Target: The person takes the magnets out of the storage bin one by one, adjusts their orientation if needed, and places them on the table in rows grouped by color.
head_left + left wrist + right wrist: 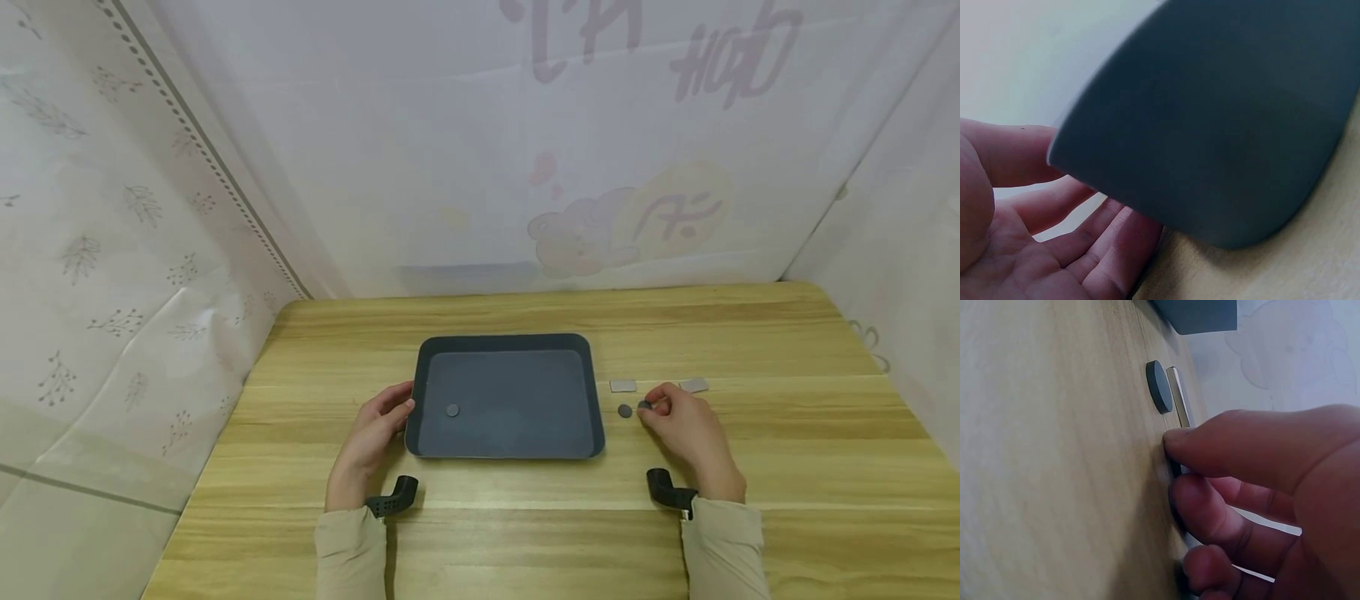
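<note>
A dark grey rectangular tray (502, 457) with raised walls rests on the table. My left hand (378, 425) grips its left side, thumb at the rim and fingers against the outer wall (1210, 137). One small grey disc (452, 410) lies inside the tray near its left end. Right of the tray, my right hand (686, 425) pinches a dark round disc (644, 405) between thumb and fingertips at the table surface. In the right wrist view the fingers mostly hide that disc. Just left of this hand lies another dark disc (1159, 387), flat on the wood.
Two thin light-grey rectangular pieces lie behind the discs, a left piece (622, 386) and a right piece (693, 384) behind my right hand. A black curved mount sits at each wrist. The wood-grain table (525, 542) is bordered by printed white curtains (420, 167).
</note>
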Motion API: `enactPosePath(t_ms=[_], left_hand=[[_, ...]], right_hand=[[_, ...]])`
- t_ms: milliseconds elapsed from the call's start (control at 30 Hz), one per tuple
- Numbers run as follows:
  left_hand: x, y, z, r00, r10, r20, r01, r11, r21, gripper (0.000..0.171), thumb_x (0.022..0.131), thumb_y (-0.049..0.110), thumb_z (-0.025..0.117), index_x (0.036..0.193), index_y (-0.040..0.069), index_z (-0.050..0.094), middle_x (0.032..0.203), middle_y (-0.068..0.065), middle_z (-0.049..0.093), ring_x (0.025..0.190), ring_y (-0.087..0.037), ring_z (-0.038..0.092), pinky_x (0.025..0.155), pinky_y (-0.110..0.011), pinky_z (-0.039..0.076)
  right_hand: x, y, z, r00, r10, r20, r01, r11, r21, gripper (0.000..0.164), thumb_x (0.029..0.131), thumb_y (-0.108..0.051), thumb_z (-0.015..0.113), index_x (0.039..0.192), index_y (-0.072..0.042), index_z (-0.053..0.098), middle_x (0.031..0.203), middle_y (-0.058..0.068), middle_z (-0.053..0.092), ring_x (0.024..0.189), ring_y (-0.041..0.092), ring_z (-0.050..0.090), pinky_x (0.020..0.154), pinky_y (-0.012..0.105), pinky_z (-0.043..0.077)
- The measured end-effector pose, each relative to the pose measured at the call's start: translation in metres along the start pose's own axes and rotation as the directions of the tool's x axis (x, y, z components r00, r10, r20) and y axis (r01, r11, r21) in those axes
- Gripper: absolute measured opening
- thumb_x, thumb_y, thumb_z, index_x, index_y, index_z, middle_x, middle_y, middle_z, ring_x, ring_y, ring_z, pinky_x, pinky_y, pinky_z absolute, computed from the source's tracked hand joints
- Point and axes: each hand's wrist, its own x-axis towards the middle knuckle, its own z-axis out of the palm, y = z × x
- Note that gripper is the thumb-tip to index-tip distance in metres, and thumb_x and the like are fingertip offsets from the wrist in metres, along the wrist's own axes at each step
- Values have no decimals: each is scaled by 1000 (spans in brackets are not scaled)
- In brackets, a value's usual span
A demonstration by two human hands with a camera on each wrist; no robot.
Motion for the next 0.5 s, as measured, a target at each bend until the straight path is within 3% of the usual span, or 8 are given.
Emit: enactPosePath(t_ms=[333, 500], left_hand=[[-1, 2, 1, 1000, -2, -6, 2, 1000, -14, 43, 100, 9, 49, 141, 1, 44, 142, -19, 48, 112, -17, 53, 86, -22, 46], [-1, 1, 1, 1000, -5, -7, 5, 1000, -17, 43, 99, 9, 49, 141, 1, 45, 142, -19, 48, 111, -17, 53, 86, -22, 46]], right_hand=[[0, 0, 0, 1000, -11, -18, 11, 1000, 3, 26, 91, -26, 62, 104, -4, 63, 83, 6, 65, 71, 17, 54, 64, 29, 39], [-1, -7, -1, 996, -43, -82, 46, 998, 30, 23, 92, -25, 61, 103, -6, 65, 83, 5, 65, 70, 16, 55, 63, 29, 41]])
